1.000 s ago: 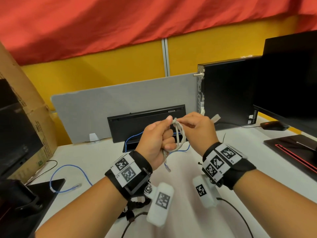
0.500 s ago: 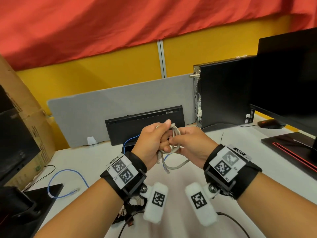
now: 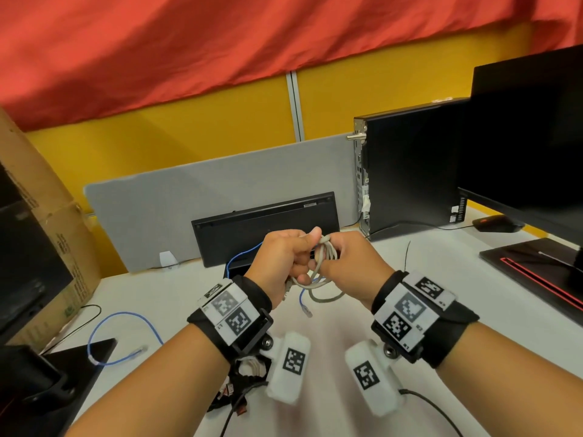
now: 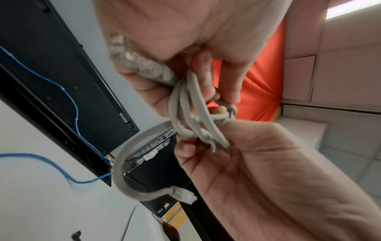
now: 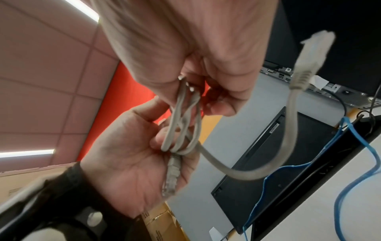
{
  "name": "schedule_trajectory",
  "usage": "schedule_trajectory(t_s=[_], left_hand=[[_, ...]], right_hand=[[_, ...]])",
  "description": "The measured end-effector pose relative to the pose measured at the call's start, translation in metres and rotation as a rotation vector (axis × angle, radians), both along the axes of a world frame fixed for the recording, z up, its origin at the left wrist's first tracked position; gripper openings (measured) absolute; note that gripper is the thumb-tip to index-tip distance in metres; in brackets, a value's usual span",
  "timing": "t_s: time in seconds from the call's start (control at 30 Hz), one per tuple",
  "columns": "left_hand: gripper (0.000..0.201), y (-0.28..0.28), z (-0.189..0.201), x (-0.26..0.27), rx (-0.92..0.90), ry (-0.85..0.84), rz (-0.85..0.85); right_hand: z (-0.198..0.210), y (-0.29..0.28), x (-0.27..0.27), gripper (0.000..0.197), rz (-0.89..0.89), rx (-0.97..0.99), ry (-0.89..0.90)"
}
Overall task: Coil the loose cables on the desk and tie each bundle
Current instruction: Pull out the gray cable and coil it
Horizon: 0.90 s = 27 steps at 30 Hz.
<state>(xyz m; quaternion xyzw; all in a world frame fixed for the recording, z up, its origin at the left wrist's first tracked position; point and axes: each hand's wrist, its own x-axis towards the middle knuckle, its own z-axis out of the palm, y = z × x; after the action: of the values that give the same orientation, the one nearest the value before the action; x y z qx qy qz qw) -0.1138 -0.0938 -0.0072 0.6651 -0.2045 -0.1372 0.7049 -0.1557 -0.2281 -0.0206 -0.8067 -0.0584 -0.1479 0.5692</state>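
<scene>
White desk [image 3: 394,257] before yellow partition [image 3: 189,130]; both hands (left [image 3: 280,257], right [image 3: 353,263]) grasp grey cable [image 3: 325,252], whose coils are partly hidden by fingers.

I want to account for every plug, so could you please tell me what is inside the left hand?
The left hand grips the grey cable loops, one plug across its palm. Fingers cover the loops' far side.

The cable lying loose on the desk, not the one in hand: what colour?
Blue; the loose cable shows best in the head view.

Printing on cardboard box [image 3: 67,257] too blurred to read, black-and-white square code markers on wrist bands [image 3: 235,316], no legible words
</scene>
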Motion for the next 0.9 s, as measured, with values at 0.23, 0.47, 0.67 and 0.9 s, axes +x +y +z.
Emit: schedule_trajectory(t_s=[0.23, 0.47, 0.67, 0.9], left_hand=[[0.039, 0.000, -0.004, -0.001, 0.077, -0.114, -0.027], [0.038, -0.004, -0.007, -0.001, 0.173, -0.308, 0.190], [0.036, -0.006, -0.011, 0.002, 0.191, -0.396, 0.341], [0.037, 0.008, -0.023, 0.013, 0.227, -0.308, 0.449]], right_hand=[[-0.001, -0.011, -0.006, 0.021, 0.333, 0.322, 0.129], [0.003, -0.009, -0.012, 0.036, 0.086, 0.522, 0.208], [0.002, 0.004, -0.020, 0.032, 0.020, 0.606, 0.151], [0.008, 0.007, -0.027, 0.014, 0.224, 0.762, 0.250]])
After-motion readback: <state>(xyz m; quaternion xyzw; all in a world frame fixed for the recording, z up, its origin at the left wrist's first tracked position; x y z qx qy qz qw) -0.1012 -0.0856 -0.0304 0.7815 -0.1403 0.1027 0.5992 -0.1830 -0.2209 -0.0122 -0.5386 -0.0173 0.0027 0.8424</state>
